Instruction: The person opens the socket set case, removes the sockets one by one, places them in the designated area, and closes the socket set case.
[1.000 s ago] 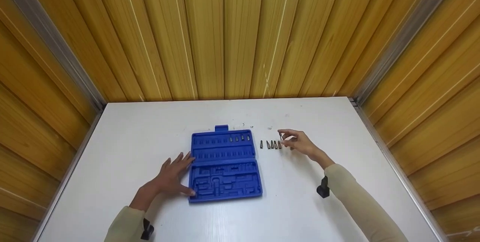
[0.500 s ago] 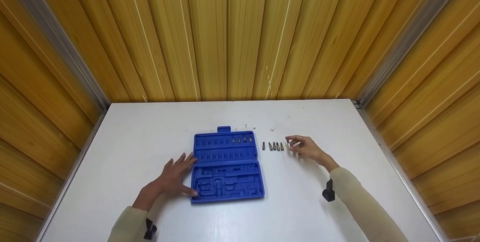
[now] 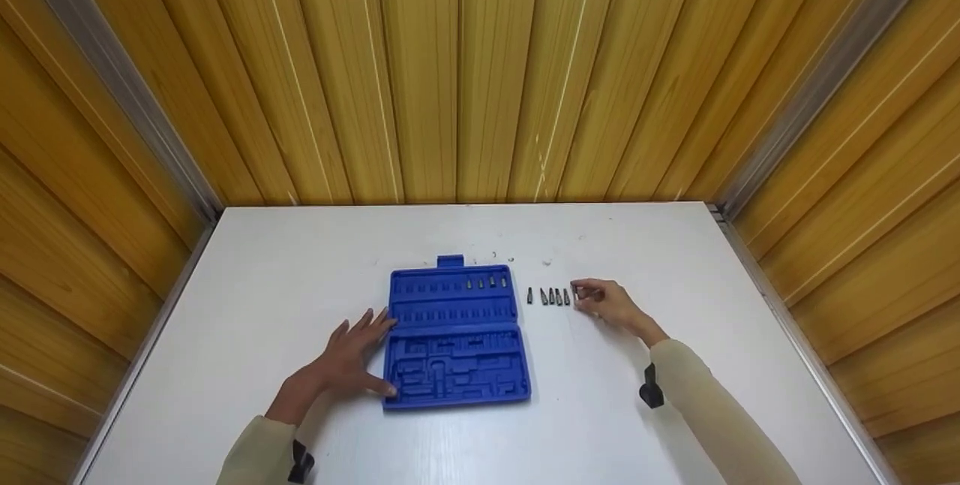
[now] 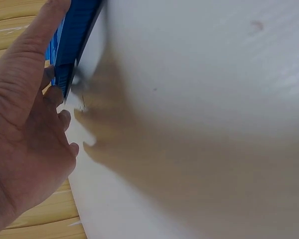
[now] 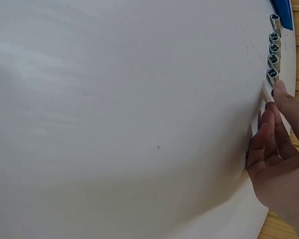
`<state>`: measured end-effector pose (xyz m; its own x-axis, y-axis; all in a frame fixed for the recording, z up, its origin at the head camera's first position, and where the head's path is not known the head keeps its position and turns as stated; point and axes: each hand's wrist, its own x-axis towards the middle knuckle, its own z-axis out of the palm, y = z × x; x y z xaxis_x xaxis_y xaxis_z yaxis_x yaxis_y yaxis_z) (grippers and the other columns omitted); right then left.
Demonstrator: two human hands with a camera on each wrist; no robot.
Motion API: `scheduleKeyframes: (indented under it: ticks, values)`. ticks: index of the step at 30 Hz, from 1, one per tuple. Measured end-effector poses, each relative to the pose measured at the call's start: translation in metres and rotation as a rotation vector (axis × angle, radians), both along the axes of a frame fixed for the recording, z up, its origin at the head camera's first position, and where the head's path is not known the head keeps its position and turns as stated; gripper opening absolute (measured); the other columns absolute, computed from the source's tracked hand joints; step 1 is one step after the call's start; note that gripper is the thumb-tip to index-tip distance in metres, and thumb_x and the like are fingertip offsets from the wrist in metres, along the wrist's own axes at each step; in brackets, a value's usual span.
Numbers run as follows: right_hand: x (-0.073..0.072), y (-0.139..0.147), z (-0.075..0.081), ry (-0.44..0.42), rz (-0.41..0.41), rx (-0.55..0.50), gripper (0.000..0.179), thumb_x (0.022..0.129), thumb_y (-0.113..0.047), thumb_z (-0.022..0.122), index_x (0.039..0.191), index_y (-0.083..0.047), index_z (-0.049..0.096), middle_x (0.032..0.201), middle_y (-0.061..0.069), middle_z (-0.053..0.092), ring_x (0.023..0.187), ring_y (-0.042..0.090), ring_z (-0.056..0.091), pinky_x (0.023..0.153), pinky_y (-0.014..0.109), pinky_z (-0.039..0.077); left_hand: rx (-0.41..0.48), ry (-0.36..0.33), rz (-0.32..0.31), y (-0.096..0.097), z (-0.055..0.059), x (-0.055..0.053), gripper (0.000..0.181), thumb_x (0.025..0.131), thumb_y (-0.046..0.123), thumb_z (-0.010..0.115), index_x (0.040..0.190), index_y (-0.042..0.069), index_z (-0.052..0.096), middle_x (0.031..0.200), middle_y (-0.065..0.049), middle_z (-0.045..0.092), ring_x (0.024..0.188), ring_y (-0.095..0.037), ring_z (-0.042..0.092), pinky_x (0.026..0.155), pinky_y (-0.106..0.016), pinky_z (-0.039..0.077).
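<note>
An open blue plastic tool case [image 3: 450,327] lies flat on the white table. My left hand [image 3: 350,359] rests along its left edge, fingers spread and fairly straight, with the thumb on the lower corner. Several small metal sockets [image 5: 273,61] lie in a row right of the case, hollow ends facing me in the right wrist view. At the row's right end, my right hand [image 3: 609,305] pinches one more socket [image 3: 576,291] between thumb and fingers. That piece is mostly hidden by the thumb in the right wrist view. Several sockets [image 3: 492,282] sit in the upper lid slots.
The white table [image 3: 300,260] is bounded by wood-patterned walls [image 3: 480,94] at the back and both sides. Small specks [image 3: 546,262] mark the surface behind the row. Moulded recesses fill the case's lower half.
My right hand has come down toward me and slightly right with the socket, from over the row to its right end. The left hand stays on the case; the view shifts a little.
</note>
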<state>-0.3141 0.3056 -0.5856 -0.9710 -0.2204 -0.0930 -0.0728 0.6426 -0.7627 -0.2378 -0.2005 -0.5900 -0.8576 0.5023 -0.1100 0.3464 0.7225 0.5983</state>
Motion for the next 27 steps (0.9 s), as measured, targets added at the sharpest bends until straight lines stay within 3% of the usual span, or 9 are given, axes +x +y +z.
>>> scheduleKeyframes:
  ticks: [7,13,20,27]
  values:
    - [0.002,-0.002,0.001,0.043,0.029,0.038,0.040,0.094,-0.002,0.070,0.132,0.008,0.062,0.106,0.022,0.069,0.094,0.022,0.061,0.084,0.028,0.047,-0.015,0.003,-0.011,0.001,-0.002,-0.001,0.123,0.066,0.052,0.093,0.161,0.008,0.029,0.171,-0.017,0.019,0.158,-0.046,0.009,0.123,-0.071,0.004]
    - [0.002,-0.001,0.001,0.057,0.051,0.053,0.042,0.095,-0.004,0.068,0.134,0.009,0.060,0.105,0.022,0.069,0.092,0.022,0.061,0.082,0.028,0.047,-0.012,-0.015,-0.011,0.001,-0.001,-0.001,0.122,0.067,0.051,0.093,0.162,0.008,0.028,0.171,-0.016,0.017,0.158,-0.046,0.007,0.123,-0.070,0.002]
    - [0.003,0.003,0.005,-0.005,0.023,0.021,0.044,0.097,-0.003,0.066,0.139,0.007,0.057,0.110,0.023,0.068,0.093,0.021,0.061,0.070,0.021,0.048,-0.003,-0.014,-0.014,0.001,0.003,-0.001,0.122,0.067,0.048,0.094,0.161,0.006,0.028,0.171,-0.019,0.018,0.158,-0.047,0.007,0.123,-0.072,0.001]
    - [0.000,0.008,0.014,-0.045,0.020,-0.051,0.045,0.099,-0.005,0.063,0.141,0.008,0.053,0.117,0.028,0.067,0.091,0.029,0.071,0.072,0.030,0.058,-0.001,-0.027,-0.006,0.002,0.004,0.001,0.123,0.066,0.048,0.094,0.161,0.005,0.028,0.171,-0.018,0.017,0.158,-0.047,0.007,0.122,-0.072,0.000]
